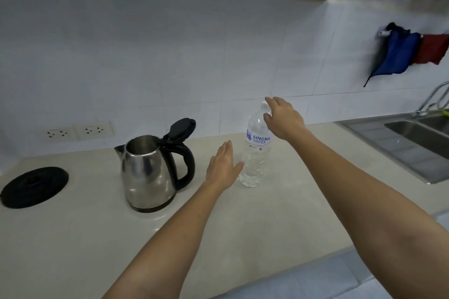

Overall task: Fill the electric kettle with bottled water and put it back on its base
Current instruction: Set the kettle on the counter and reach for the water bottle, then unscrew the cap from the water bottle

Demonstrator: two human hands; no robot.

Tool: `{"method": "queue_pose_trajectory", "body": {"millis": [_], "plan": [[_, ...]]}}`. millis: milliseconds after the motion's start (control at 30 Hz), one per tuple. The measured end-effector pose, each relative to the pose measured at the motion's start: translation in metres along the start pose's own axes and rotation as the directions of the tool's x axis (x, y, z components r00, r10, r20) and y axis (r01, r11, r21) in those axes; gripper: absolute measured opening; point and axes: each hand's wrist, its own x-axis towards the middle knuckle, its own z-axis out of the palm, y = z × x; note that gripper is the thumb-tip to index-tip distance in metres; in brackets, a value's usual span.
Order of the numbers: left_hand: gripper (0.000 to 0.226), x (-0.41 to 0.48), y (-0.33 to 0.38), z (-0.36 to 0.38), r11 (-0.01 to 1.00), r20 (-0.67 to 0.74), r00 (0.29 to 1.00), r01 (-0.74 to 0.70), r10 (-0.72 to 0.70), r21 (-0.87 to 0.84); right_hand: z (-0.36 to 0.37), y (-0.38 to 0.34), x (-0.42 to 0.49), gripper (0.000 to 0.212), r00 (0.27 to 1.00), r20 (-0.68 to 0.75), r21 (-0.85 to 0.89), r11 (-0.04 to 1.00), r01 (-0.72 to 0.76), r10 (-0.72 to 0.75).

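A steel electric kettle (145, 172) with a black handle stands on the beige counter (73, 238), its black lid flipped up. Its round black base (34, 187) lies apart at the far left. A clear Singha water bottle (255, 160) stands upright to the right of the kettle. My left hand (223, 167) is open with flat fingers, its thumb touching the bottle's lower side. My right hand (284, 119) hovers open at the bottle's neck, fingers spread beside and over the top. The bottle's cap is hidden by the fingers.
Two wall sockets (80, 131) sit behind the kettle. A steel sink (413, 138) with a tap is at the right end of the counter. Blue and red cloths (408, 53) hang on the tiled wall above it. A wire rack hangs at the top right.
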Motion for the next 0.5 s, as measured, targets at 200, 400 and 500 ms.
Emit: {"method": "queue_pose_trajectory", "body": {"millis": [200,400,500], "plan": [[0.086,0.039,0.029,0.024,0.992,0.018,0.996,0.086,-0.084,-0.087,0.006,0.021,0.034,0.048,0.994,0.087,0.021,0.998,0.058,-0.06],[0.092,0.066,0.042,0.051,0.965,-0.027,0.989,0.136,-0.145,-0.226,0.013,0.031,0.051,0.042,0.989,0.06,0.115,0.985,0.127,-0.134],[0.096,0.072,0.044,0.064,0.933,-0.054,0.979,0.172,-0.199,-0.315,0.018,0.034,0.054,0.041,0.988,0.01,0.153,0.977,0.152,-0.155]]}}
